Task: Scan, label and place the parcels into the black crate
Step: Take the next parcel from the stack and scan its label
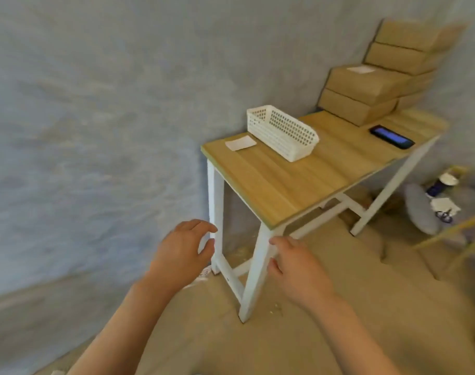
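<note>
Several brown cardboard parcels (366,87) are stacked at the far end of a wooden table (279,180) with white legs; one carries a white label (360,69) on top. A dark handheld device with a lit blue screen (391,136) lies in front of the stack. A loose white label (240,142) lies at the table's near left corner. My left hand (180,253) and my right hand (298,266) hover empty, fingers apart, below the table's near end. No black crate is in view.
A white perforated basket (283,132) stands on the table between the loose label and the parcels. A grey wall runs along the left. To the right, on the sandy floor, stand a chair frame (452,234) and a grey bundle with small items (431,207).
</note>
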A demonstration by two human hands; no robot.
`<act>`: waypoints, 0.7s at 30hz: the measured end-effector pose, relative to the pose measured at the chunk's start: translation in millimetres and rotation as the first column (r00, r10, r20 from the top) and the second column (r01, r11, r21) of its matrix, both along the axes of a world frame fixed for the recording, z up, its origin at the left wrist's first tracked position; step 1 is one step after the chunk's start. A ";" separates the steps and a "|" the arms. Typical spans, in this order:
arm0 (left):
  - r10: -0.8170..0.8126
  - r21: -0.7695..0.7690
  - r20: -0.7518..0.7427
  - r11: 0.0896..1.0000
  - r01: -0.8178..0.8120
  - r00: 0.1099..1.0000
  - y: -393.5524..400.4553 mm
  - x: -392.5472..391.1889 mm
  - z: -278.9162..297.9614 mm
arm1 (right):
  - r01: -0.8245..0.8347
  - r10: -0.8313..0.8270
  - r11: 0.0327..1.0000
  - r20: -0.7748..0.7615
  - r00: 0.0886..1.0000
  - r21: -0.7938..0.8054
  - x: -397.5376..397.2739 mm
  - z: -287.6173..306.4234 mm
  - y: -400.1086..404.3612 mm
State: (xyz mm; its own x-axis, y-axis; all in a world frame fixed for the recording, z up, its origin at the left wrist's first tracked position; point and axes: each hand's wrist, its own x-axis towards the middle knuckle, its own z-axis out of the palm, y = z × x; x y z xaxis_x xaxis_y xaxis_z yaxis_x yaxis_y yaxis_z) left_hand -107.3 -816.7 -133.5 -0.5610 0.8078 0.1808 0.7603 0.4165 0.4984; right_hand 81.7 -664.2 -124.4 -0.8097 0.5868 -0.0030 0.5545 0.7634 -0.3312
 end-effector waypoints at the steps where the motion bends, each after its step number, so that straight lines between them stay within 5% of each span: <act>1: -0.044 0.003 -0.015 0.999 0.044 0.999 25.6 12.1 2.3 | 0.045 -0.045 0.999 -0.006 0.999 -0.002 15.1 0.2 18.5; 10: -0.384 -0.038 -0.058 0.923 0.382 0.922 263.2 68.0 -6.0 | 0.350 -0.350 0.937 0.020 0.937 -0.014 103.9 -9.5 193.3; 21: -0.560 -0.091 -0.092 0.828 0.553 0.823 520.8 94.8 -7.9 | 0.558 -0.554 0.829 0.082 0.828 -0.034 165.4 -2.9 404.4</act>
State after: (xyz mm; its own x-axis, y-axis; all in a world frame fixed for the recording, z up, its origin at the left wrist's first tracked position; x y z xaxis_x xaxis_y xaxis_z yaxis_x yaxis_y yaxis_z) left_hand -12.4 -295.9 -141.4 0.0082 0.9874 0.1579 0.9198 -0.0694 0.3862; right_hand 247.1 -259.8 -127.3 -0.3430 0.9351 -0.0890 0.9017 0.3011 -0.3104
